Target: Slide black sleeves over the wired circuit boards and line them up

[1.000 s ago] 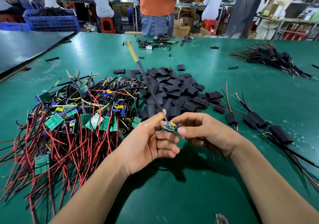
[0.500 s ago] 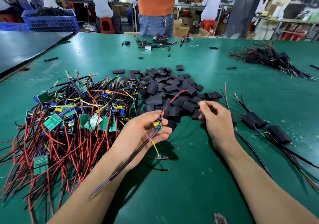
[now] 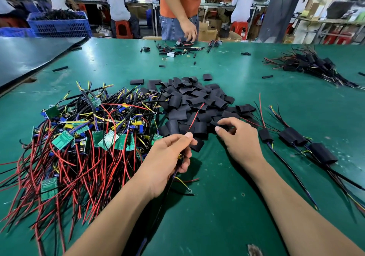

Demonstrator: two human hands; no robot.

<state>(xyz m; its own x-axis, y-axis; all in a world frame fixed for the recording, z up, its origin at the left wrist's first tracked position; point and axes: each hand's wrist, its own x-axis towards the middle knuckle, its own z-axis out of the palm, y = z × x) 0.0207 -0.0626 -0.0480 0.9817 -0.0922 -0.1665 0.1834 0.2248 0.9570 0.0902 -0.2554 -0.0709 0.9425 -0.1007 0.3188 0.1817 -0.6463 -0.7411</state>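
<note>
Spread across the green counter [image 3: 217,216]: at left a big tangle of wired boards [image 3: 88,137], in the middle a heap of black sleeves [image 3: 193,101], at right a row of sleeved boards [image 3: 292,137] lying side by side. Left hand [image 3: 167,161] clenched round a single board [image 3: 180,156], its red wire [image 3: 195,116] sticking up past the fingertips. Right hand [image 3: 239,137] curled at the heap's near edge; cannot tell whether gripping a sleeve.

Assembly factory: seated workers [image 3: 118,3], parts crates [image 3: 59,25].
</note>
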